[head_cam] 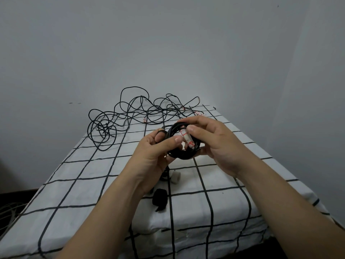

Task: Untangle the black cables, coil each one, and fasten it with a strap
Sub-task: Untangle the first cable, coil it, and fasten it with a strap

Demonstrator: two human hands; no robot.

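Nearest the lens, two bare forearms are seen reaching in over the near edge of the counter (224,202), which is covered with a white checked cloth. Between them, towards that edge, a dark bundle (159,200), judged to be spare straps, is laid on the cloth, with a small white roll (175,177) just beyond it. Along the far edge, from the far left corner across to the right, the loose black cables (134,116) are heaped in a tangle, and some loops are hung out past the left edge. Above the middle of the counter the coiled cable (179,154) is held up in both hands. The left hand (153,146) is closed on its left side, thumb pinched against the turns. The right hand (214,143) is clamped on its right side, thumb pressed on a white tag (187,140) with red marks. The coil is judged light, limp and springy. It is best gripped across all its turns at once, since a slackened grip would probably let them sprawl. Whether the tag is a strap cannot be told
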